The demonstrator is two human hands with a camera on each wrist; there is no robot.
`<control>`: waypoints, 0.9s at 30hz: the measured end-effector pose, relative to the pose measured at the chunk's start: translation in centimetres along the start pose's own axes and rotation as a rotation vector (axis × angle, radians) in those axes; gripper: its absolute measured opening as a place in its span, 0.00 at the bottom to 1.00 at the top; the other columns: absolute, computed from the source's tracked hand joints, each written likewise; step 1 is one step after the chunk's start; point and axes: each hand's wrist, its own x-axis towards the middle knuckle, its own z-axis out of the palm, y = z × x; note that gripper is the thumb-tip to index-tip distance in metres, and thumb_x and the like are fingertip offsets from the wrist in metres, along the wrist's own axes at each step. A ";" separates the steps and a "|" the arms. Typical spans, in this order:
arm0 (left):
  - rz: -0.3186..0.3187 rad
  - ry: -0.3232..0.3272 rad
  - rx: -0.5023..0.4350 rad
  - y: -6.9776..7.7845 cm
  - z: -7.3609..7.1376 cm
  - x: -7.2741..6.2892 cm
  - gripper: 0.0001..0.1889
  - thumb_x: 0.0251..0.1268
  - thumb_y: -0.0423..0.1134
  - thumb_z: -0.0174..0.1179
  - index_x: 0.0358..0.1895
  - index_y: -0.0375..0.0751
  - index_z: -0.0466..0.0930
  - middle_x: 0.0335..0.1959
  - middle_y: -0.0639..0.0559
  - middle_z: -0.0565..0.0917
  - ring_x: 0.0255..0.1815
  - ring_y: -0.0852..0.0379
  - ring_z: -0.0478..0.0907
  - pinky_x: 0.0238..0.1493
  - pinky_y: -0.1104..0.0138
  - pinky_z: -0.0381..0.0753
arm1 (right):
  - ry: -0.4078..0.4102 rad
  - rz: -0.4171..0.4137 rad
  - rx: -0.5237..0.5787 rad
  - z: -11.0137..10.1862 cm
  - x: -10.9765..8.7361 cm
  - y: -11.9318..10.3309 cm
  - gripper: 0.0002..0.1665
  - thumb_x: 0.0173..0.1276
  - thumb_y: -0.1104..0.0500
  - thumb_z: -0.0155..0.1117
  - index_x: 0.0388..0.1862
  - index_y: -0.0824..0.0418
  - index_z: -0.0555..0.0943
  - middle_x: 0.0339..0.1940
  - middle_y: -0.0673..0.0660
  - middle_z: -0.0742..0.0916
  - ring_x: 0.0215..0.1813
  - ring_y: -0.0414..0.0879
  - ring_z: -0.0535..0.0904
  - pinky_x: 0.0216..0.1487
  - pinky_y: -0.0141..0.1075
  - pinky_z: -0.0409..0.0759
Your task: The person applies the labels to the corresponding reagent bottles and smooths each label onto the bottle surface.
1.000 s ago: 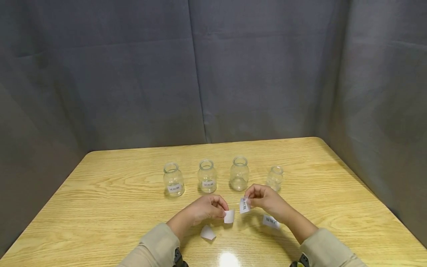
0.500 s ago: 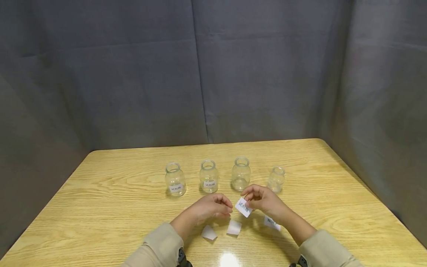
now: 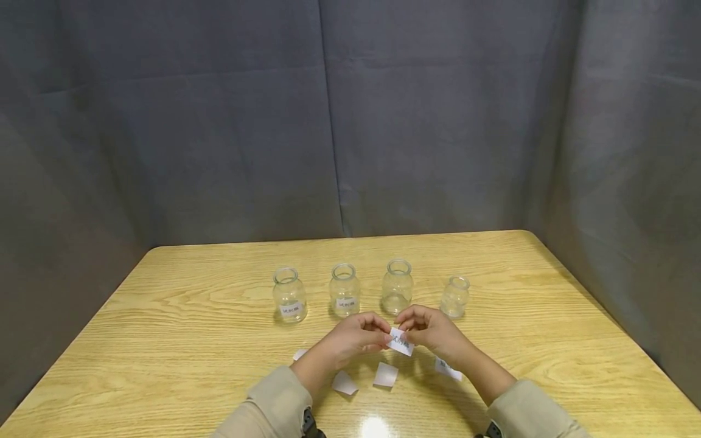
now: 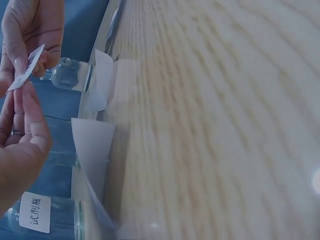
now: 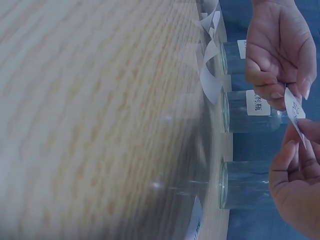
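label (image 3: 402,344) is pinched by two hands (image 3: 358,336) (image 3: 436,331) near four jars (image 3: 287,293) (image 3: 344,289) (image 3: 397,286) (image 3: 454,298).

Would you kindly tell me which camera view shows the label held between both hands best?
The head view shows the held label best, since its printed face is turned toward the camera. The left wrist view shows it nearly edge-on, its writing squeezed; the right wrist view shows it slanted, with only part of the writing visible.
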 end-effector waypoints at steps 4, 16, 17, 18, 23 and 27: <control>0.017 0.005 0.041 -0.1 0.1 0.2 0.08 0.53 0.27 0.56 0.36 0.28 0.71 0.30 0.48 0.74 0.33 0.57 0.73 0.41 0.63 0.75 | 0.021 0.003 -0.010 0.0 0.0 0.0 0.14 0.56 0.68 0.57 0.42 0.72 0.71 0.31 0.57 0.77 0.33 0.46 0.71 0.34 0.33 0.73; 0.061 0.147 0.072 -0.4 0.5 1.2 0.06 0.52 0.29 0.56 0.33 0.30 0.72 0.27 0.51 0.75 0.29 0.59 0.74 0.34 0.68 0.74 | 0.205 0.083 0.042 -0.3 0.0 0.3 0.12 0.54 0.68 0.58 0.35 0.74 0.70 0.27 0.54 0.78 0.30 0.45 0.73 0.34 0.37 0.74; 0.066 0.155 0.065 -0.4 0.5 1.3 0.06 0.52 0.28 0.56 0.33 0.29 0.72 0.26 0.51 0.75 0.29 0.59 0.74 0.34 0.69 0.74 | 0.213 0.088 0.050 -0.3 0.0 0.3 0.12 0.55 0.67 0.58 0.35 0.73 0.70 0.27 0.54 0.77 0.30 0.45 0.74 0.34 0.37 0.74; 0.075 0.160 0.057 -0.4 0.6 1.4 0.06 0.53 0.28 0.56 0.33 0.28 0.72 0.25 0.52 0.75 0.28 0.59 0.74 0.34 0.69 0.74 | 0.220 0.091 0.055 -0.4 0.0 0.4 0.12 0.55 0.67 0.58 0.35 0.73 0.70 0.27 0.55 0.77 0.30 0.45 0.74 0.34 0.38 0.74; 0.111 0.202 0.037 -0.6 0.7 1.8 0.07 0.53 0.28 0.55 0.34 0.27 0.72 0.24 0.52 0.75 0.27 0.60 0.73 0.32 0.69 0.74 | 0.260 0.094 0.052 -0.4 0.1 0.5 0.10 0.56 0.66 0.58 0.34 0.72 0.70 0.26 0.54 0.78 0.30 0.44 0.75 0.34 0.38 0.74; 0.120 0.265 0.050 -0.8 0.9 2.2 0.07 0.53 0.28 0.56 0.34 0.27 0.73 0.24 0.51 0.75 0.26 0.61 0.73 0.32 0.70 0.74 | 0.315 0.115 0.031 -0.2 0.5 0.6 0.08 0.57 0.66 0.57 0.33 0.71 0.72 0.27 0.55 0.79 0.31 0.45 0.75 0.35 0.38 0.73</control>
